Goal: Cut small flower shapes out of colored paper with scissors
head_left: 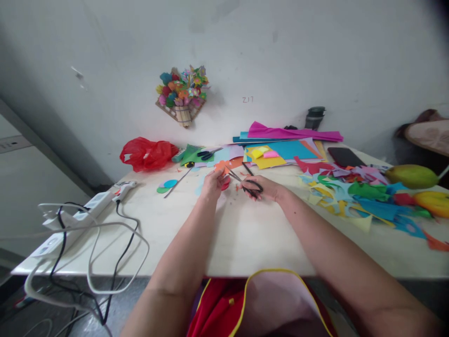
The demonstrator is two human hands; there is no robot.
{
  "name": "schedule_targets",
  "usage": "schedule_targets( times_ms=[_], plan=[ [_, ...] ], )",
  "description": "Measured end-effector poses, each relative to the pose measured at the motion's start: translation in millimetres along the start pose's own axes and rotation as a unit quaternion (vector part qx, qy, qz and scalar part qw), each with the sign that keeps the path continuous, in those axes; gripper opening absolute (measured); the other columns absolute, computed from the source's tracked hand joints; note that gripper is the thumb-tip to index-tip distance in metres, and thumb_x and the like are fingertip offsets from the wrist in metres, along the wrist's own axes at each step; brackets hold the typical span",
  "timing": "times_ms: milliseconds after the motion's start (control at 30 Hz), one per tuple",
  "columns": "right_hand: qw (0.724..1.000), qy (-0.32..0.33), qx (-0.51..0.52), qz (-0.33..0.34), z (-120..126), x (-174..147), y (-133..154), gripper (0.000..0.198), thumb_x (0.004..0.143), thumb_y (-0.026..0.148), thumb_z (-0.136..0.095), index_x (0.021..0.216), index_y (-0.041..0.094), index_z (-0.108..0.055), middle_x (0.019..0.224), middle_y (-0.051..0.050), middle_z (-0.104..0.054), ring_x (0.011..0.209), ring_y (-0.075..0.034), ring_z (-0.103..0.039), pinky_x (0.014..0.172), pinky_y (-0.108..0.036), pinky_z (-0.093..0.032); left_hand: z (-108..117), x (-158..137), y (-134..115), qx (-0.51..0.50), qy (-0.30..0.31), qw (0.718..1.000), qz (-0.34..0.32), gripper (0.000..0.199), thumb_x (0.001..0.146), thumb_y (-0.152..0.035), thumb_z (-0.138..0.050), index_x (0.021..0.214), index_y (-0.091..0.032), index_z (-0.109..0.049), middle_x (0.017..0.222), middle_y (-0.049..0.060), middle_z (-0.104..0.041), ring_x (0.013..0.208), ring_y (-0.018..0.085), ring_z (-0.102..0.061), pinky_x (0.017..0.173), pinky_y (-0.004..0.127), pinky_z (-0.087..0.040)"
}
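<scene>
Orange paper (220, 165), thin and lobed

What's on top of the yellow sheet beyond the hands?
Some bright yellow paper and a pink piece lie on the yellow sheet. The parts of the sheet directly beneath them are covered.

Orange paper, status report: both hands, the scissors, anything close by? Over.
Left hand pinching orange paper. Right hand gripping scissors, blade tips at the paper. Close by: red paper beside left hand.
</scene>
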State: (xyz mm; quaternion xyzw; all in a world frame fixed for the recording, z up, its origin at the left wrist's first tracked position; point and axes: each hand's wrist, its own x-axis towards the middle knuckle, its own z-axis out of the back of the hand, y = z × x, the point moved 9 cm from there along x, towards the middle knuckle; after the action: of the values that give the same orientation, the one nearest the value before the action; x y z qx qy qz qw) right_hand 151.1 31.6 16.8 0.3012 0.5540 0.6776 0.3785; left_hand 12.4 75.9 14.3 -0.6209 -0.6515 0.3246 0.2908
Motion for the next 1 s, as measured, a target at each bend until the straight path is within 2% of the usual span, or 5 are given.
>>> schedule_targets(
  times_ms=[133,433,567,700,1000],
  plan=[
    [0.999,0.015,-0.025,-0.037,7.8,-7.4,-3.2,0.029,0.084,0.041,-0.057,0.085,0.012,-0.061,0.052,0.001,-0.056,0.037,-0.007,-0.049,0.029,-0.017,-0.027,4.7,4.7,-2.9,0.019,0.036,0.999,0.001,0.010,0.064,-0.007,-0.066,0.068,-0.015,-0.063,0.073,0.003,-0.067,0.072,0.014,-0.065,0.076,0.028,-0.051],
    [0.995,0.057,-0.065,-0.051,17.3,-24.9,2.5,0.026,0.078,0.037,-0.062,0.084,0.012,-0.061,0.053,0.002,-0.056,0.038,-0.007,-0.046,0.035,-0.019,-0.030,2.0,2.3,4.3,0.048,0.121,0.990,0.056,0.014,0.062,-0.003,-0.065,0.074,-0.012,-0.066,0.076,0.009,-0.069,0.069,0.016,-0.065,0.076,0.030,-0.052],
    [0.992,0.069,-0.080,-0.069,18.3,-23.2,-5.0,0.024,0.074,0.034,-0.064,0.082,0.012,-0.061,0.051,0.003,-0.056,0.037,-0.006,-0.044,0.035,-0.019,-0.027,1.5,1.2,11.5,0.073,0.135,0.985,0.081,0.012,0.062,-0.002,-0.063,0.069,-0.011,-0.066,0.069,0.008,-0.068,0.063,0.015,-0.064,0.070,0.027,-0.052],
    [0.991,0.065,-0.086,-0.076,18.8,-20.9,-9.4,0.021,0.072,0.030,-0.064,0.083,0.012,-0.062,0.051,0.003,-0.056,0.037,-0.005,-0.044,0.035,-0.019,-0.025,-0.7,-1.0,16.9,0.084,0.142,0.982,0.098,0.012,0.061,0.000,-0.063,0.066,-0.011,-0.066,0.069,0.008,-0.068,0.063,0.016,-0.064,0.072,0.029,-0.052],
    [0.989,0.067,-0.110,-0.071,16.9,-21.3,-7.1,0.025,0.068,0.031,-0.069,0.084,0.012,-0.065,0.052,0.003,-0.056,0.039,-0.006,-0.046,0.039,-0.019,-0.033,-2.0,-5.1,19.7,0.110,0.128,0.980,0.102,0.017,0.059,0.001,-0.059,0.067,-0.013,-0.066,0.066,0.007,-0.068,0.066,0.019,-0.066,0.073,0.030,-0.054]
  ],
)
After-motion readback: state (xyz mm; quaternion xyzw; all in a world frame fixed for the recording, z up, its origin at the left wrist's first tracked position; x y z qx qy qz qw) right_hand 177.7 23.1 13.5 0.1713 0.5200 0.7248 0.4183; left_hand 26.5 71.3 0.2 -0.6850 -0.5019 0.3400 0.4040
